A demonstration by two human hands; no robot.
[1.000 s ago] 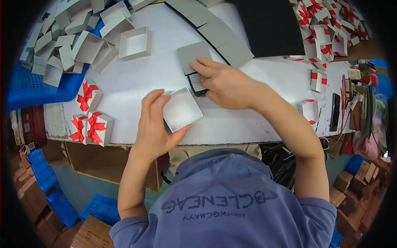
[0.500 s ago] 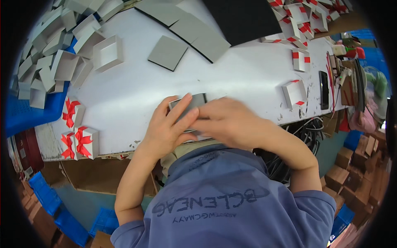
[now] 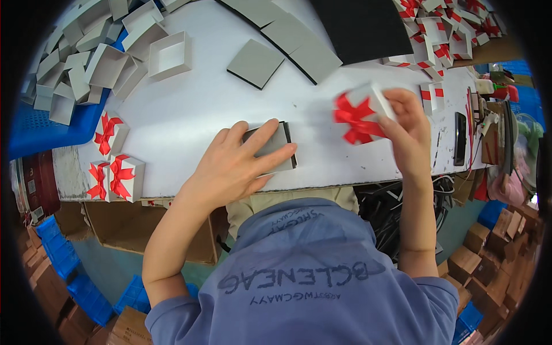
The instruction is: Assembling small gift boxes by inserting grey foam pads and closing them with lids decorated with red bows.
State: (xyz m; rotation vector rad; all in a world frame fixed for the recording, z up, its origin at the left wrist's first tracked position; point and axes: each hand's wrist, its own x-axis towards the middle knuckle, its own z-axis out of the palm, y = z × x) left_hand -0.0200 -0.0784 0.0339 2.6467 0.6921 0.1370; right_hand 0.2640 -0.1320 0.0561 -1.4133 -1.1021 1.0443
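My left hand lies over a small white box with a grey, black-edged pad in it, at the table's front edge. Its fingers spread across the pad while the thumb is at the near side, steadying the box. Raised over the table to the right, my right hand grips a white box lid by its side, thumb and fingers around the edge. The lid's red ribbon bow faces left and is a little blurred.
White open boxes pile up on a blue crate at left, above several bow-topped lids. Grey pads and a black sheet lie at the back. More ribboned lids heap far right, near a dark phone-shaped object.
My right hand has left the box at the front and lifted the ribboned lid from the table's right side. My left hand stays on the box. The view has shifted slightly.
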